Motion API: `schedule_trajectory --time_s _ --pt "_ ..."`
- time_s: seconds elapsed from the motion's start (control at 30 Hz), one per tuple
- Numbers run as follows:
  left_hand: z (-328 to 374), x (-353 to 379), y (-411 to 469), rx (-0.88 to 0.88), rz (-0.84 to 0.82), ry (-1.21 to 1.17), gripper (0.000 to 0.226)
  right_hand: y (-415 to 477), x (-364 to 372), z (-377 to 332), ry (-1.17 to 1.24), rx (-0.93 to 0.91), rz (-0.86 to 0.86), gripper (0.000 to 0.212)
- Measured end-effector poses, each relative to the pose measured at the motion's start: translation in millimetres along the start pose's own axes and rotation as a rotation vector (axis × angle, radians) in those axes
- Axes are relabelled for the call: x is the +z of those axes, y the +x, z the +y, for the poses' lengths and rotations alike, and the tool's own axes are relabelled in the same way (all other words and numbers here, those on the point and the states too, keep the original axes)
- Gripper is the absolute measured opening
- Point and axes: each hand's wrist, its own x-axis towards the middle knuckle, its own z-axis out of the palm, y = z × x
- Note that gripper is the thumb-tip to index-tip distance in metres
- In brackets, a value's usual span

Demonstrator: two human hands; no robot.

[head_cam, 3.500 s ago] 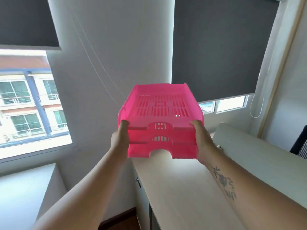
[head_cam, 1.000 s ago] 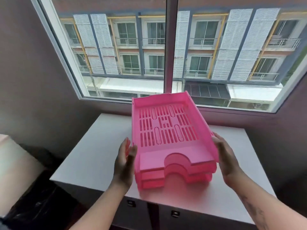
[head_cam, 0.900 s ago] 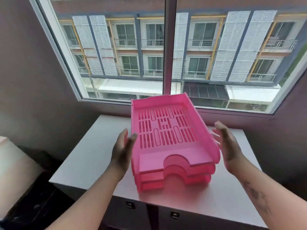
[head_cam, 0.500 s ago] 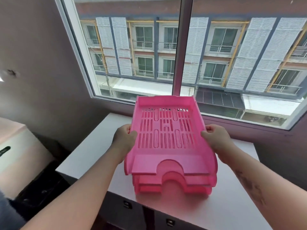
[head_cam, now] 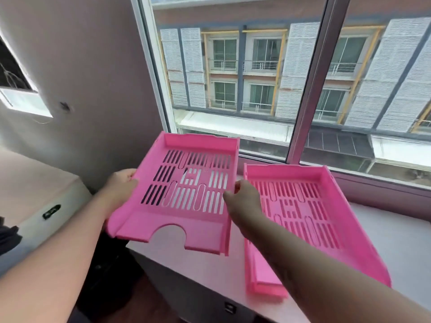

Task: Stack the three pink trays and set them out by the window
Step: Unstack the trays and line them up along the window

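I hold one pink slotted tray (head_cam: 184, 197) in the air over the left end of the white cabinet top (head_cam: 384, 238). My left hand (head_cam: 121, 185) grips its left wall and my right hand (head_cam: 242, 201) grips its right wall. To the right, the remaining pink trays (head_cam: 303, 210) lie stacked on the cabinet top just below the window (head_cam: 256, 78). My right forearm crosses over the front left part of that stack and hides it.
A grey wall (head_cam: 93, 78) stands left of the window. A beige unit (head_cam: 35, 190) with a dark handle sits at lower left, with a dark gap between it and the cabinet. Cabinet drawer fronts (head_cam: 228, 307) show below the top's edge.
The stack of three sat together on the cabinet half a second ago. Now the top tray is lifted off and carried left in both hands, and the view has shifted left.
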Motion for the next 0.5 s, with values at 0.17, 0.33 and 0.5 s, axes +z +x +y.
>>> schedule_trajectory --time_s 0.17,0.33,0.5 --pt "-34.0 10.8 53.3 0.007 -0.131 0.014 0.036 11.5 57.4 22.9 -0.027 0.134 0.099 0.012" --pt "-47.6 48.9 88.3 0.042 -0.222 -0.011 0.036 29.9 78.5 42.8 -0.069 0.218 0.215 0.027" --pt "-62.0 76.6 112.6 0.056 -0.266 0.008 0.032 50.6 89.2 54.7 -0.141 0.283 0.249 0.01"
